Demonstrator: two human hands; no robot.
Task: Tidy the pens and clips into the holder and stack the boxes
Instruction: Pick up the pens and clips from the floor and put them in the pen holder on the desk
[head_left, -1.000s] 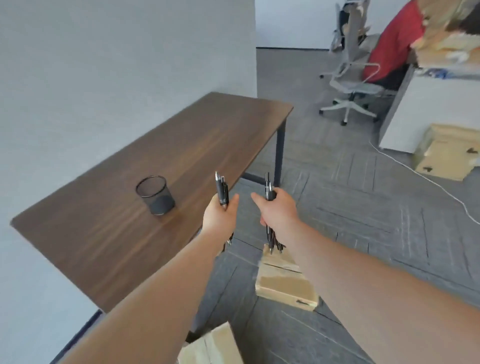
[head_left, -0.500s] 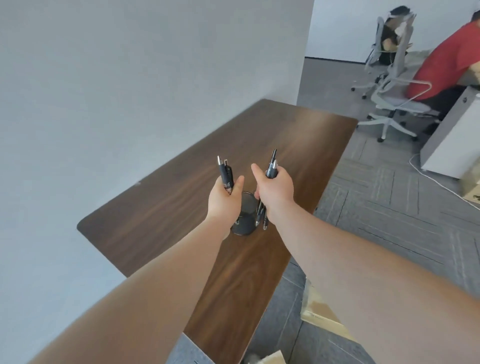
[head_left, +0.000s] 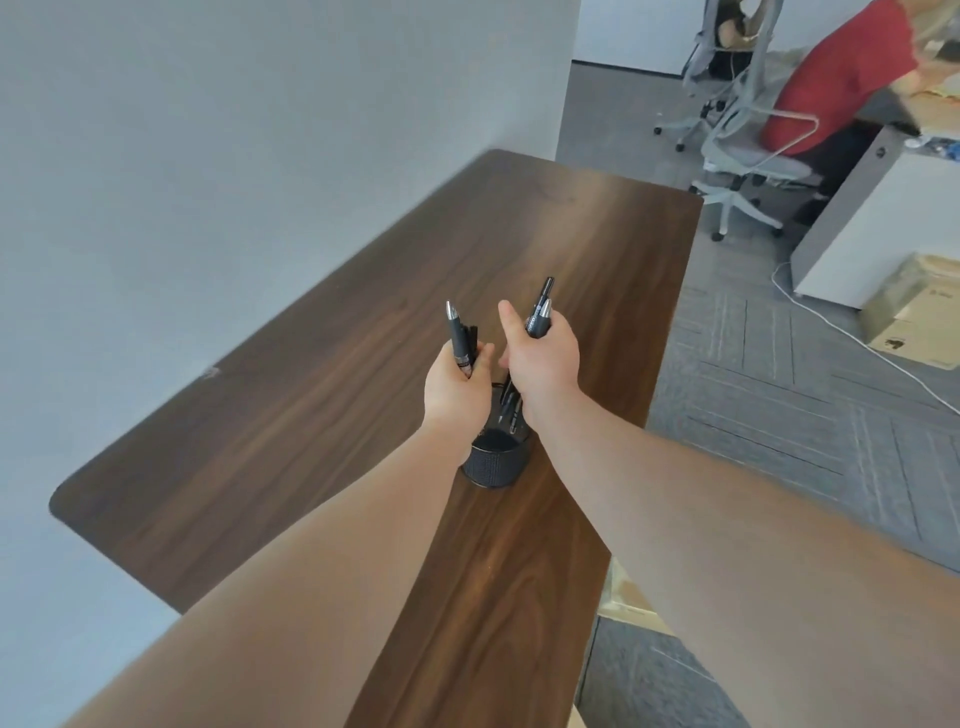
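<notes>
A black mesh pen holder (head_left: 496, 462) stands on the dark wooden table (head_left: 322, 395), right beneath both my wrists. My left hand (head_left: 457, 387) grips a bunch of black pens (head_left: 460, 338) upright above the holder's left rim. My right hand (head_left: 543, 358) holds a second bunch of black pens (head_left: 540, 312); their lower tips (head_left: 509, 410) point down into the holder's mouth. The holder's back rim is hidden by my hands. A cardboard box (head_left: 628, 597) lies on the floor under the table's right edge, partly covered by my right forearm.
A grey wall runs along the table's left side. On the grey carpet at right sit another cardboard box (head_left: 914, 317), a white cabinet (head_left: 878, 228) and a white cable (head_left: 852, 338). A person in red sits on a grey office chair (head_left: 748, 156) at the back right.
My view swung from the floor onto the table. Both hands carried the pens over the holder, and the right bunch's tips now dip into its mouth.
</notes>
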